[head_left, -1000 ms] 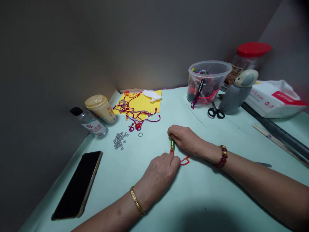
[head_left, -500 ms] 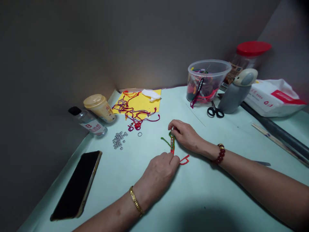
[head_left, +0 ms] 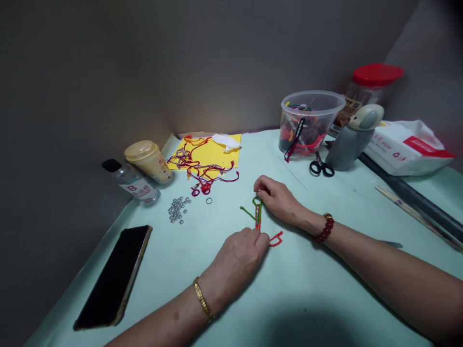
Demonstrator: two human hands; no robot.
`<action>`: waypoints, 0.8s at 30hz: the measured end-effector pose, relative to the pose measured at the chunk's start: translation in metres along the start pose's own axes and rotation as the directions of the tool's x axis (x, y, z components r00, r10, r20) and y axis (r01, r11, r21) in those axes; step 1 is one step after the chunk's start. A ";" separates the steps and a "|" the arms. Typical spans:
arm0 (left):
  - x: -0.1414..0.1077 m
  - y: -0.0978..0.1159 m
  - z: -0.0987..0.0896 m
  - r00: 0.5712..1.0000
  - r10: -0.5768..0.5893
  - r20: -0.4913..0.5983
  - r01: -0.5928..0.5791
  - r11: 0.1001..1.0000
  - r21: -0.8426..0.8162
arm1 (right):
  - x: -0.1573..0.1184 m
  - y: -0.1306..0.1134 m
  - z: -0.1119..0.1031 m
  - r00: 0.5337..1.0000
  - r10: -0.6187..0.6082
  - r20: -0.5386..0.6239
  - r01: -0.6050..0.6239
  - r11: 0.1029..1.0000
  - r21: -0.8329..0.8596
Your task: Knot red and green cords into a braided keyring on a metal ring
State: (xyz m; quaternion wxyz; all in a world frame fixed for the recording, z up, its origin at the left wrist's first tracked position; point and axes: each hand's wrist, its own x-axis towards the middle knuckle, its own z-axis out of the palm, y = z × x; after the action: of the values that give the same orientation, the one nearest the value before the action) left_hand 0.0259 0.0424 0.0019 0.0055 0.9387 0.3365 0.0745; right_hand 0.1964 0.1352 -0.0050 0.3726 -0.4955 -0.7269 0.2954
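A short knotted cord strip point(head_left: 258, 215) in green and orange-red, with small pale beads down its middle, lies upright in view between my hands. My left hand point(head_left: 240, 253) is closed over its lower orange end, and a red cord tail point(head_left: 277, 239) sticks out to the right. At the top, my right hand point(head_left: 277, 197) pinches at a small ring bound with green cord point(head_left: 256, 201); the fingertips hide part of it. A loose green cord end point(head_left: 247, 212) points out to the left. Left of this lie a bare metal ring point(head_left: 209, 201) and a pile of small silvery beads point(head_left: 177, 210).
Red and purple cords point(head_left: 206, 171) spread over yellow paper point(head_left: 217, 153). At the back right stand a clear tub point(head_left: 313, 103) of cords, black scissors point(head_left: 321, 168), a grey bottle point(head_left: 349, 144) and a tissue pack point(head_left: 405, 149). A phone point(head_left: 114, 279), bottle point(head_left: 139, 185) and cup point(head_left: 150, 161) are left.
My right hand's fingertips have shifted slightly up, so more of the green-bound ring shows. My left hand stays on the lower end.
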 end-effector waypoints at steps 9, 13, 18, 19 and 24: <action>0.002 0.000 -0.002 1.000 0.011 0.023 -0.012 1.000 0.024 | 0.000 -0.001 0.000 0.997 0.073 -0.020 -0.072 0.997 0.030; 0.002 0.000 -0.004 0.999 0.013 0.042 -0.015 0.999 0.032 | 0.001 0.001 0.000 0.997 0.075 -0.024 -0.074 0.996 0.043; 0.002 0.003 -0.005 0.998 -0.014 0.057 0.011 0.999 0.051 | 0.001 0.003 0.000 0.997 0.082 -0.003 -0.081 0.994 0.070; 0.002 0.004 -0.005 0.998 -0.019 0.053 0.017 0.999 0.052 | 0.001 0.004 -0.001 0.997 0.081 0.013 -0.082 0.992 0.093; 0.000 0.004 0.000 0.999 -0.040 0.012 0.039 0.998 0.053 | 0.003 -0.004 -0.004 0.993 0.031 0.113 -0.049 0.986 0.158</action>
State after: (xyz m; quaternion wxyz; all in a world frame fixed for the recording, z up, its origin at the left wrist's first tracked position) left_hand 0.0290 0.0392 0.0020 -0.0156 0.9322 0.3567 0.0594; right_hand 0.1970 0.1365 0.0005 0.3645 -0.4611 -0.7102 0.3875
